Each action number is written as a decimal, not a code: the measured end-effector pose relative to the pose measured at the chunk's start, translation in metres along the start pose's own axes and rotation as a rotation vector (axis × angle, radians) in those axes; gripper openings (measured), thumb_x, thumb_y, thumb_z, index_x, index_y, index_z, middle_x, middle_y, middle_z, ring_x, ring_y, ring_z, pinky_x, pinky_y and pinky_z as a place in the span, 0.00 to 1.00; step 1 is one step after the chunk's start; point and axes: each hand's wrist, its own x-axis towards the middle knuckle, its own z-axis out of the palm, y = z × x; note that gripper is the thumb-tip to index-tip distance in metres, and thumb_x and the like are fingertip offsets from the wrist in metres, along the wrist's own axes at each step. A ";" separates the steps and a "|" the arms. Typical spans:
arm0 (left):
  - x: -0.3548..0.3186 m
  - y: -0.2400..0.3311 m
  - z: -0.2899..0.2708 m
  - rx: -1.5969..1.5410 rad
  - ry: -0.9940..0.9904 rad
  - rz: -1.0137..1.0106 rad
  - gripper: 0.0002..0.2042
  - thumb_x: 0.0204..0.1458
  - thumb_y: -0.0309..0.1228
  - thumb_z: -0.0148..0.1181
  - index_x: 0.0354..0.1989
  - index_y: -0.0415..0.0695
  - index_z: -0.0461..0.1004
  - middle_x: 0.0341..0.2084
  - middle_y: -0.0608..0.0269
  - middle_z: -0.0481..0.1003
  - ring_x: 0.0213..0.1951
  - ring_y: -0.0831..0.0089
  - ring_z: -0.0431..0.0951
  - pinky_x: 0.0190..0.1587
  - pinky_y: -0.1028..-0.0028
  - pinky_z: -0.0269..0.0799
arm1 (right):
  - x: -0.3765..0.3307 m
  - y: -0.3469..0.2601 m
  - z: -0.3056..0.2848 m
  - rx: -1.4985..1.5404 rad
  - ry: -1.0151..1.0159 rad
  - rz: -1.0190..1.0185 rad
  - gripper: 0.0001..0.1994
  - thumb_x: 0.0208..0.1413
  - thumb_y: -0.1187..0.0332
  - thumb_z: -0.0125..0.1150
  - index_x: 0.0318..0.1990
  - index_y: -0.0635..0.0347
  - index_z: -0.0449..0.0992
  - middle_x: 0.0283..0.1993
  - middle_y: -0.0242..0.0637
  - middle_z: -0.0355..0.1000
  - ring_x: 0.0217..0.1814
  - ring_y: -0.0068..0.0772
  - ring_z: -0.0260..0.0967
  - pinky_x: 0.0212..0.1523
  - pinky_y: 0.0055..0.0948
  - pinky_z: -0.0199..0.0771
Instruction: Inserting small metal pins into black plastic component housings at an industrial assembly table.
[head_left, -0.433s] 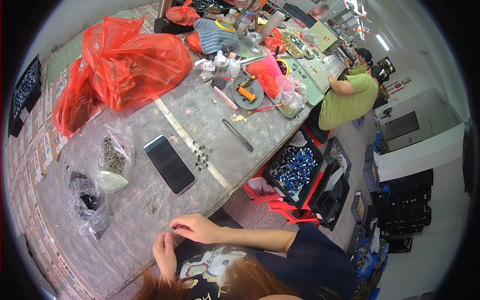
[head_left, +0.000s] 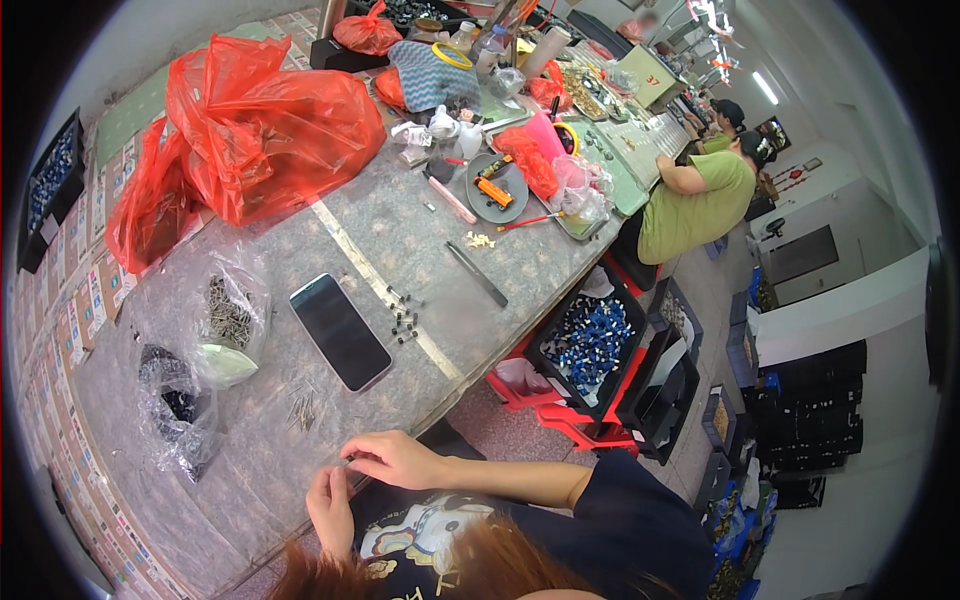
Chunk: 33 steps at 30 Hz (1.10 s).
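Near the edge of the grey table (head_left: pixel 250 450), a small dark piece (head_left: pixel 346 461), mostly hidden, is pinched between the fingertips of the right hand (head_left: pixel 395 460) and left hand (head_left: pixel 329 505); beyond lie loose metal pins (head_left: pixel 302 408), a phone (head_left: pixel 341 331) and 2 clear plastic bags (head_left: pixel 228 363).

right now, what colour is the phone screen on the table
The phone screen is black, with a pale rim around it; it shows best in the head view.

Red 2-digit number (head_left: pixel 653 79) legible on pale green box (head_left: pixel 668 82), far end of tabletop (head_left: pixel 250 410), near right edge. Pale lettering (head_left: pixel 413 592) on dark shirt (head_left: pixel 620 520), partly visible. Left-edge printed covering (head_left: pixel 75 340): marks too small to read.
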 end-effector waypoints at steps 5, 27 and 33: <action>0.000 -0.001 0.000 -0.011 0.004 -0.008 0.10 0.52 0.30 0.44 0.25 0.37 0.67 0.14 0.70 0.63 0.19 0.84 0.61 0.22 0.83 0.56 | 0.000 -0.001 0.000 0.009 0.007 -0.015 0.09 0.47 0.72 0.51 0.37 0.65 0.68 0.32 0.42 0.69 0.32 0.35 0.69 0.31 0.27 0.66; 0.001 -0.002 -0.002 0.009 0.005 -0.019 0.10 0.52 0.30 0.44 0.25 0.37 0.67 0.14 0.70 0.63 0.19 0.84 0.61 0.21 0.83 0.55 | 0.001 -0.003 0.000 -0.007 0.014 -0.022 0.09 0.48 0.71 0.51 0.37 0.65 0.68 0.31 0.42 0.69 0.29 0.33 0.68 0.30 0.27 0.65; 0.001 -0.001 0.002 -0.003 0.005 -0.018 0.10 0.52 0.30 0.44 0.25 0.37 0.67 0.14 0.69 0.63 0.19 0.84 0.60 0.21 0.83 0.55 | 0.000 0.002 0.001 -0.007 0.040 -0.046 0.10 0.47 0.70 0.51 0.37 0.65 0.68 0.30 0.41 0.69 0.27 0.33 0.67 0.29 0.27 0.65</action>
